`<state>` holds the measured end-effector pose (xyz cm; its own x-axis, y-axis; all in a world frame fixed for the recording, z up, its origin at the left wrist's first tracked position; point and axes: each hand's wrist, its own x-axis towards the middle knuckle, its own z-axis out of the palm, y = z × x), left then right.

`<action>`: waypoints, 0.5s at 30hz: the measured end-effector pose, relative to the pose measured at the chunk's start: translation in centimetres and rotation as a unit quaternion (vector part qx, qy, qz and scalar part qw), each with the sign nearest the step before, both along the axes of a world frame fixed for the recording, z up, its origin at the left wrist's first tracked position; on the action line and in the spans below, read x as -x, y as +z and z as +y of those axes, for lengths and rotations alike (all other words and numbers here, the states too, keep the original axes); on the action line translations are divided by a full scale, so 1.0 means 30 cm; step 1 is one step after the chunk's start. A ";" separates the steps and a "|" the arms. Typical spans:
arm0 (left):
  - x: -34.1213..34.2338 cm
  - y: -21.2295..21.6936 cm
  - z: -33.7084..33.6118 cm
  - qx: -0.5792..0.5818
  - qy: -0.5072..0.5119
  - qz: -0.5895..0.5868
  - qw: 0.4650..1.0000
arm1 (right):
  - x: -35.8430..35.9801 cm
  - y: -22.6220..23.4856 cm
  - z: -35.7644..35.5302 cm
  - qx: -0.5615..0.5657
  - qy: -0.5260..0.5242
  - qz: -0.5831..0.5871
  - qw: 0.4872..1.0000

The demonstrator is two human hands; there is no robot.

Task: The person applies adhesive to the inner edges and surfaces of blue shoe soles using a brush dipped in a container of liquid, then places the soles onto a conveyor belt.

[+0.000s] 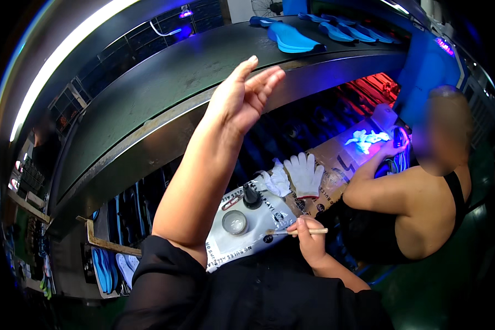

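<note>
from where i stand, the left hand (247, 99) is raised and loosely open, a blue sole (295, 39) beyond it on the belt (165, 82); lower down, the right hand (312, 239) grips a brush (284, 232) right of the bowl (235, 222).

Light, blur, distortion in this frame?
Head view: tube light blown out, upper left; head view: crumpled bundle glows blue-white, detail washed out; head view: belt bows along its near edge, corners black; head view: co-worker's head blurred, brush readable.
</note>
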<state>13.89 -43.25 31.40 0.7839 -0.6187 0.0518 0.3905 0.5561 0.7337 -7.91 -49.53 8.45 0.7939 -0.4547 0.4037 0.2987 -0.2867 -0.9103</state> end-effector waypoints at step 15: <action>0.640 -1.056 1.392 -0.363 0.338 0.375 0.783 | -0.057 -0.068 0.047 -0.156 0.064 0.087 0.982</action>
